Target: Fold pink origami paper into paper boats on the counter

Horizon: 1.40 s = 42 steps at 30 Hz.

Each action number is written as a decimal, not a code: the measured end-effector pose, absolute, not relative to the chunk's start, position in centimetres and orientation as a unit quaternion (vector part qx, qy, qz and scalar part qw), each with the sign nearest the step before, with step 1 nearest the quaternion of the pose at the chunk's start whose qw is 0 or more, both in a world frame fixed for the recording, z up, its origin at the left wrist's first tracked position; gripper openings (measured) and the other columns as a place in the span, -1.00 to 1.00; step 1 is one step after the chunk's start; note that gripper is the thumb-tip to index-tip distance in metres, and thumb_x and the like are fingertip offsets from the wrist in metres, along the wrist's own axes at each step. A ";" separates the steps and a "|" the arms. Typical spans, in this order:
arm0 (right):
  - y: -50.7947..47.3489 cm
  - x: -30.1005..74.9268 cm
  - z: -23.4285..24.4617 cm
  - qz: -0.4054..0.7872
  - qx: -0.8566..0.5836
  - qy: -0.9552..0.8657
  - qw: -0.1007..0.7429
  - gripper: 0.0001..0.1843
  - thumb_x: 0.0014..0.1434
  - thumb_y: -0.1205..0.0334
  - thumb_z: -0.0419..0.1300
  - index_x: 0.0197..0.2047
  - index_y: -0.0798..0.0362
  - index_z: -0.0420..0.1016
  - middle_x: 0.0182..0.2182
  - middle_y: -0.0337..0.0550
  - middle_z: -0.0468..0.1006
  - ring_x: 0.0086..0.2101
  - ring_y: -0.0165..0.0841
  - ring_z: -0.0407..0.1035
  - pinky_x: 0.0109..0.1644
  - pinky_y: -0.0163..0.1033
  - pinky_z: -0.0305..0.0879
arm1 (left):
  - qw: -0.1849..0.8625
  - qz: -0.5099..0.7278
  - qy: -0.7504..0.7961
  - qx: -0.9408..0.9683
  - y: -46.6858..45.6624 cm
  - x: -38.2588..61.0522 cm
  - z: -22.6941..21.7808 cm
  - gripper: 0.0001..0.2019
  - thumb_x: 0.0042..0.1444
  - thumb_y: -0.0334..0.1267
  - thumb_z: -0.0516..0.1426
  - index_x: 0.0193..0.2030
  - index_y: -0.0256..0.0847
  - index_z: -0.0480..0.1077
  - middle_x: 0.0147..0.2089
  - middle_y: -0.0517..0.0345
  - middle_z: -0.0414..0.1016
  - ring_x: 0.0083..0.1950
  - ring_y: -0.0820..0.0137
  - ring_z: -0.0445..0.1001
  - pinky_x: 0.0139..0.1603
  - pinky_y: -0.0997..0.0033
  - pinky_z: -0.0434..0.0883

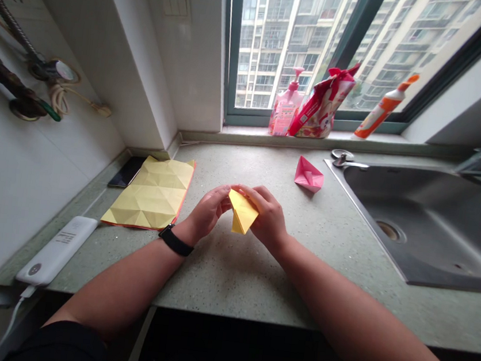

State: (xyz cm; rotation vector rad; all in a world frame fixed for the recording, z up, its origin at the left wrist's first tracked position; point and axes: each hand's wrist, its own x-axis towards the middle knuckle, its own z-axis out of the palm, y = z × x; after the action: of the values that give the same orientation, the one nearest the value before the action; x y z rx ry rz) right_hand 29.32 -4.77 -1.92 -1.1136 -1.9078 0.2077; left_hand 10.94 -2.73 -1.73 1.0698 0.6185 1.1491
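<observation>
Both hands meet over the middle of the speckled countertop (230, 272), pinching a small folded yellow paper (242, 212). My left hand (207, 211), with a black band on its wrist, grips the paper's left edge. My right hand (268, 215) wraps its fingers over the paper's right side. The paper is folded to a pointed shape that hangs down between the hands, just above the counter.
A creased stack of yellow sheets (154, 193) lies to the left, with a dark phone (126, 172) beyond it and a white power bank (57, 251) near the edge. A pink folded paper piece (309, 175) sits by the steel sink (430, 225). Bottles and a red pouch (325, 106) line the windowsill.
</observation>
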 end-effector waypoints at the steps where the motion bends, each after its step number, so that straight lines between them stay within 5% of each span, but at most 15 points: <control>1: -4.7 29.4 -1.9 0.086 -0.450 -0.767 0.449 -0.54 0.42 0.27 0.21 0.33 -0.05 0.62 -0.04 0.01 0.62 -0.09 -0.14 0.55 -0.02 -0.08 0.54 | 0.670 0.505 0.273 0.471 -2.8 11.0 -1.7 -0.62 0.33 0.07 0.31 0.04 -0.20 0.64 0.11 -0.04 0.71 0.18 0.15 0.65 0.23 0.18 0.53; 11: -3.4 29.4 -2.8 0.248 -0.444 -0.695 0.509 -0.33 0.23 0.18 0.32 0.40 -0.07 0.43 -0.04 -0.06 0.65 -0.17 -0.20 0.55 -0.02 -0.06 0.54 | 0.679 0.470 0.365 0.429 -2.4 10.1 -2.7 -0.67 0.34 0.02 0.32 0.03 -0.20 0.63 0.05 -0.03 0.71 0.07 0.22 0.67 0.11 0.27 0.58; 16: -3.1 29.6 -2.5 0.425 -0.410 -0.627 0.508 -0.23 0.18 0.25 0.17 0.47 -0.12 0.32 0.13 0.00 0.59 -0.07 -0.18 0.57 0.01 -0.04 0.55 | 0.661 0.481 0.392 0.421 -1.8 9.9 -3.0 -0.73 0.35 -0.01 0.32 -0.06 -0.19 0.64 -0.04 0.03 0.73 -0.01 0.24 0.68 0.03 0.31 0.61; 21: -2.9 30.0 -1.8 0.522 -0.423 -0.559 0.486 -0.40 0.27 0.15 0.06 0.35 -0.06 0.44 0.08 0.00 0.63 0.04 -0.08 0.57 0.08 0.06 0.56 | 0.669 0.495 0.393 0.392 -1.4 9.6 -3.1 -0.65 0.25 0.04 0.42 -0.09 -0.23 0.64 -0.12 0.02 0.73 -0.10 0.27 0.69 -0.03 0.32 0.62; 25: -2.8 30.0 -2.1 0.506 -0.447 -0.584 0.451 -0.48 0.39 -0.11 0.15 0.28 -0.03 0.52 -0.07 -0.06 0.67 -0.06 -0.13 0.59 -0.02 -0.03 0.58 | 0.665 0.497 0.395 0.393 -1.2 9.4 -3.3 -0.57 0.22 0.09 0.44 -0.02 -0.25 0.64 -0.15 0.01 0.72 -0.16 0.28 0.68 -0.10 0.32 0.63; 28: -2.6 29.9 -2.7 0.475 -0.454 -0.624 0.423 -0.52 0.30 -0.03 0.31 0.22 -0.04 0.58 -0.12 -0.11 0.71 -0.14 -0.19 0.60 -0.06 -0.09 0.58 | 0.632 0.494 0.408 0.435 -0.9 9.2 -3.7 -0.52 0.28 0.14 0.39 0.08 -0.25 0.62 -0.09 -0.04 0.71 -0.14 0.25 0.68 -0.08 0.27 0.64; 33: -1.8 30.5 -3.3 0.457 -0.471 -0.616 0.435 -0.53 0.27 0.04 0.30 0.17 0.05 0.67 -0.18 -0.08 0.75 -0.34 -0.30 0.57 -0.32 -0.23 0.51 | 0.381 0.538 0.482 0.578 -0.8 8.6 -3.1 -0.47 0.39 0.06 0.30 0.36 -0.17 0.46 0.28 -0.17 0.55 0.19 0.12 0.61 0.17 0.09 0.62; 37: -1.1 31.2 -3.4 0.452 -0.514 -0.589 0.429 -0.51 0.35 0.10 0.22 0.24 0.13 0.65 -0.30 -0.08 0.73 -0.45 -0.34 0.54 -0.45 -0.29 0.38 | 0.193 0.502 0.430 0.725 -1.6 8.1 -1.8 -0.69 0.47 -0.05 0.20 0.19 -0.13 0.58 0.27 -0.11 0.55 0.37 0.09 0.49 0.50 -0.06 0.40; 42: -1.1 31.8 -3.6 0.318 -0.597 -0.651 0.345 -0.58 0.38 0.19 0.22 0.23 0.08 0.67 -0.28 -0.12 0.75 -0.39 -0.30 0.59 -0.18 -0.18 0.52 | 0.220 0.378 0.357 0.825 -2.4 8.5 -2.2 -0.77 0.43 -0.17 0.21 0.08 -0.10 0.67 0.19 -0.05 0.65 0.31 0.07 0.58 0.48 -0.05 0.44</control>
State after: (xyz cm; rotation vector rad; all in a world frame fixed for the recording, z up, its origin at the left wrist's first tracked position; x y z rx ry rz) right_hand 31.81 -1.06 -3.57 -1.5491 -1.6890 0.8266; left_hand 8.49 -2.37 -2.17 2.2819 0.9865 1.0462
